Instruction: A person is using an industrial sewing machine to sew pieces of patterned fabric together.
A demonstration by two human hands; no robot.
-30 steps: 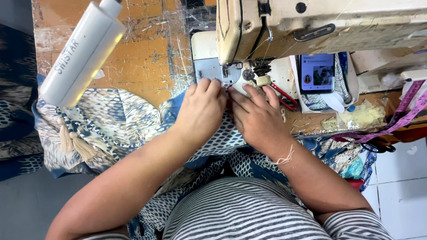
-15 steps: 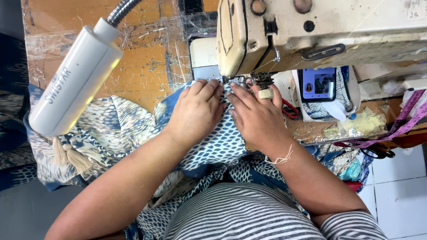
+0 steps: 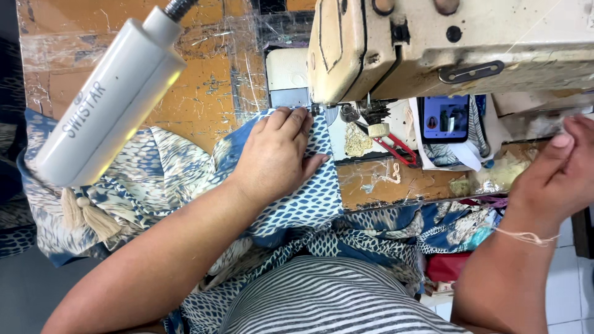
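We press our left hand [image 3: 275, 158] flat, fingers spread and its grip released, on the blue-and-white printed fabric [image 3: 309, 198], a thin woven cloth with a small oval dot pattern. The fabric lies on the scratched orange table [image 3: 204, 86], its leading edge right at the needle area of the cream metal sewing machine [image 3: 445, 43], and it drapes off the table edge into our lap in soft folds. Our right hand [image 3: 560, 176] is raised well apart at the machine's right end, fingers loosely curled; we cannot tell whether its grip closes on anything. A white cylindrical lamp [image 3: 111, 102] hangs over the table's left. Red thread snips [image 3: 396, 148] and a phone [image 3: 444, 117] lie beneath the machine's arm.
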